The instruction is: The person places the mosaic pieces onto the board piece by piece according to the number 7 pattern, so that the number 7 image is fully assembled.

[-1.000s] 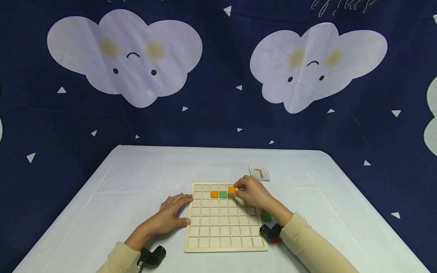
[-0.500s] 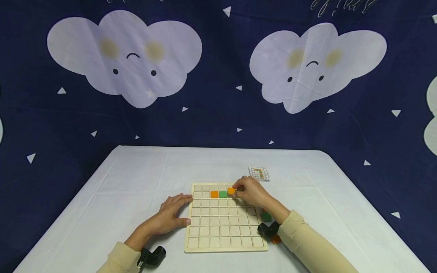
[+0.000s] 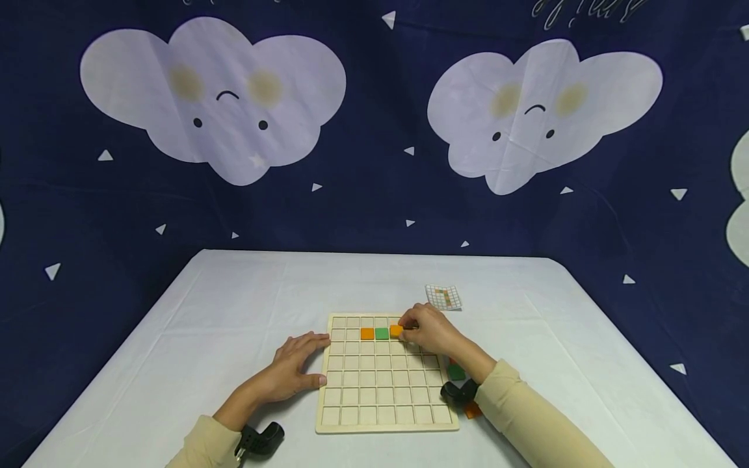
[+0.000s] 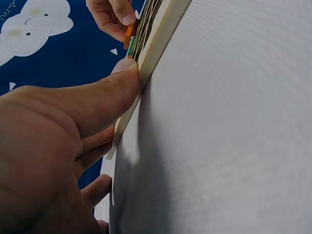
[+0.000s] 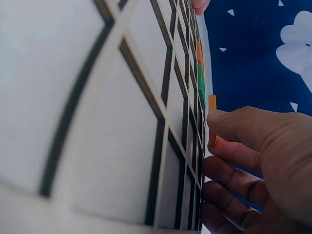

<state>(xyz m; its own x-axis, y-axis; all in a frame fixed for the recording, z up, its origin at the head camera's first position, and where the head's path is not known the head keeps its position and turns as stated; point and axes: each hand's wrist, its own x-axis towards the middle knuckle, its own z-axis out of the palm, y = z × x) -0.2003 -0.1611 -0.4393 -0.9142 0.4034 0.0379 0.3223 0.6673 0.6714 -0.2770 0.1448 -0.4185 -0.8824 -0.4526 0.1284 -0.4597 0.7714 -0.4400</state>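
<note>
1. Right hand (image 3: 434,330): thumb and finger closed up on the yellow-orange tile (image 3: 395,331), pinching it by its side; the other fingers are bent beneath, seen from the right wrist
2. Tile position: just above the wooden grid board (image 3: 367,377), over the fifth cell from the left in the second row from the far edge; right wrist view shows a gap between tile and board surface
3. Left hand (image 3: 290,372): thumb and fingers spread well apart, thumb tip and fingertips touching the board's left edge
4. Seated in the same row: orange tile (image 3: 367,333) in the third cell, green tile (image 3: 382,333) in the fourth, right beside the held one
5. Loose green tile (image 3: 456,372) and loose orange tile (image 3: 472,410) by the board's right edge, partly hidden
6. Pattern card (image 3: 444,298) past the far right corner: printed grid with coloured squares
7. White lettering (image 3: 585,9) on the backdrop (image 3: 380,97): script, cropped at the top, can't read it
</note>
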